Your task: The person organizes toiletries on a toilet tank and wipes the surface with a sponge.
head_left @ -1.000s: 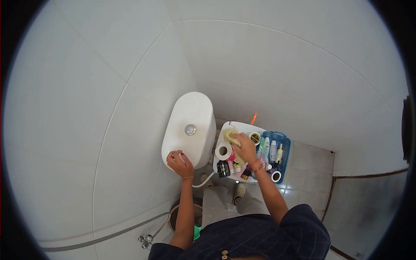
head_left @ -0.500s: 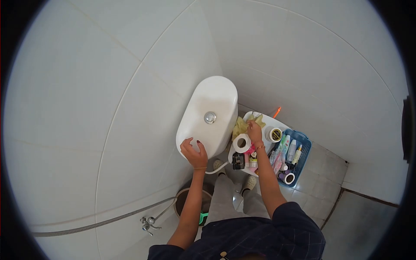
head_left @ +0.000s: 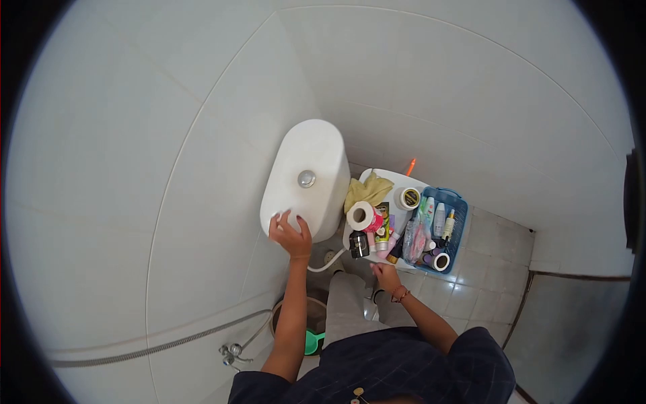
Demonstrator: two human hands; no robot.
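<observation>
My left hand [head_left: 290, 234] rests with spread fingers on the near edge of the white toilet cistern lid [head_left: 306, 158], which has a chrome flush button [head_left: 307, 178]. My right hand [head_left: 386, 276] hangs empty below the white stool top [head_left: 397, 180], fingers loosely apart, touching nothing. On that top lie a crumpled yellow cloth [head_left: 367, 190], a toilet paper roll [head_left: 360, 216], a tape roll [head_left: 408, 198] and several small bottles and tubes [head_left: 380, 232].
A blue plastic basket [head_left: 437, 229] with several toiletry bottles stands to the right of the white top, against the tiled wall. An orange handle [head_left: 410, 166] sticks up behind. A spray hose and valve [head_left: 229, 350] run along the lower left wall. A green object [head_left: 312, 342] lies on the floor.
My right hand let go of the yellow cloth, left it at the back of the white top, and drew back towards my body. My left hand stayed on the cistern lid.
</observation>
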